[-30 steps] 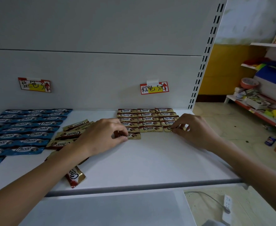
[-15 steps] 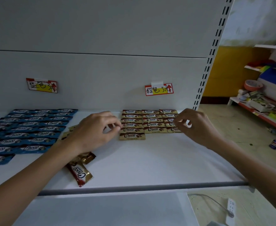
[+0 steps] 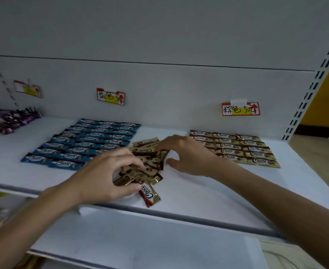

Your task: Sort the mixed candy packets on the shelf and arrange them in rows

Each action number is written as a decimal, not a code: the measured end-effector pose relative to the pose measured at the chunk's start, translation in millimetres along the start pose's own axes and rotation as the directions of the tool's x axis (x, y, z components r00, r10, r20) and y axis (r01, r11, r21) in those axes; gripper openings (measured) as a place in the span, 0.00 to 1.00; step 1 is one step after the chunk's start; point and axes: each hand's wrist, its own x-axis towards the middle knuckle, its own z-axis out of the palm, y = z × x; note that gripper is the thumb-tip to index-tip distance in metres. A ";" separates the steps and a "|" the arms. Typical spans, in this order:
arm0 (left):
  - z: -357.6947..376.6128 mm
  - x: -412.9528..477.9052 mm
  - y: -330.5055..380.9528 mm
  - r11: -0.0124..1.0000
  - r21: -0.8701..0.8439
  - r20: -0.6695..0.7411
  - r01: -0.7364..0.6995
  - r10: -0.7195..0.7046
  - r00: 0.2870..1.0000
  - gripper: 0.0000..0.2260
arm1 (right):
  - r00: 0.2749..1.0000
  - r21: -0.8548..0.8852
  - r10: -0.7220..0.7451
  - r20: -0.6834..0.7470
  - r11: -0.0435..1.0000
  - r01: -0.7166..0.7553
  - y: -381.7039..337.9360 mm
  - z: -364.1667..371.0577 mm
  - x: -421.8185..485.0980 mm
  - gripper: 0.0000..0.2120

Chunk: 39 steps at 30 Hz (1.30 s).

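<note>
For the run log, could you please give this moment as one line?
left hand: fingers curled over loose pile | right hand: touching it | gold rows: arranged right | blue rows: arranged left

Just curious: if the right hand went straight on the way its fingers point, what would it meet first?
Most likely the loose heap of gold-brown Choco packets; the right hand looks to be at its edge, though contact is hard to judge.

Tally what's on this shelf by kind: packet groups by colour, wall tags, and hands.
Blue packet block: 1
Gold-brown packet block: 1
Gold-brown loose pile: 1
Purple packet pile: 1
Wall tags: 3
Left hand, right hand: 2
Total: 9
</note>
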 end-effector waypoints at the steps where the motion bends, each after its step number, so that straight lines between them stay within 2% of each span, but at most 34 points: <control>1: 1.6 -2.9 -0.6 1.000 0.011 0.001 0.014 -0.014 1.000 0.17 | 1.000 -0.003 0.005 0.012 1.000 -0.005 -0.3 2.0 2.3 0.18; 5: 1.9 -9.2 1.5 0.997 -0.020 -0.054 0.068 -0.069 0.996 0.10 | 0.999 0.007 -0.021 -0.042 1.000 0.021 4.0 6.5 2.9 0.13; 7: 1.1 -9.8 3.7 0.996 -0.027 -0.087 0.085 -0.087 0.992 0.11 | 0.995 0.001 -0.058 -0.084 0.998 0.058 5.9 8.3 0.8 0.12; 10: -0.6 -7.6 5.7 0.994 -0.043 -0.172 0.096 -0.102 0.980 0.14 | 0.958 -0.013 -0.127 -0.255 0.992 0.128 5.1 12.5 -0.5 0.10; 12: -4.9 -3.8 7.9 0.989 -0.092 -0.258 0.112 -0.132 0.957 0.16 | 0.927 0.020 -0.111 -0.358 0.992 0.126 1.3 11.7 1.2 0.10; 15: -10.3 6.7 16.0 0.967 -0.213 -0.334 0.138 -0.205 0.920 0.19 | 0.911 0.139 -0.031 -0.412 0.986 0.096 -5.0 1.9 0.4 0.08; 20: -8.6 29.0 36.5 0.900 -0.406 -0.303 0.157 -0.294 0.906 0.18 | 0.903 0.385 0.233 -0.361 0.919 -0.083 -1.1 -16.3 -22.9 0.11; 23: 1.3 48.7 55.6 0.840 -0.528 -0.260 0.127 -0.302 0.917 0.13 | 0.875 0.439 0.317 -0.366 0.888 -0.138 5.6 -30.5 -47.1 0.13; 25: 12.6 65.4 71.5 0.758 -0.644 -0.216 0.108 -0.315 0.924 0.10 | 0.853 0.461 0.380 -0.358 0.866 -0.192 12.8 -40.9 -65.6 0.14; 27: 28.4 81.1 84.1 0.716 -0.689 -0.194 0.108 -0.326 0.925 0.09 | 0.832 0.478 0.438 -0.340 0.843 -0.248 21.8 -48.4 -85.1 0.15; 33: 63.1 110.8 117.3 0.711 -0.694 -0.096 0.118 -0.254 0.963 0.09 | 0.783 0.378 0.522 -0.338 0.838 -0.395 49.2 -63.0 -141.1 0.09; 36: 74.1 116.8 125.0 0.852 -0.517 -0.100 0.079 -0.152 0.983 0.07 | 0.824 0.218 0.520 -0.226 0.851 -0.478 58.5 -64.9 -161.3 0.08; 39: 82.6 115.7 124.1 0.954 -0.299 -0.108 0.003 -0.037 0.994 0.04 | 0.856 0.121 0.495 -0.149 0.868 -0.481 66.4 -60.2 -174.4 0.08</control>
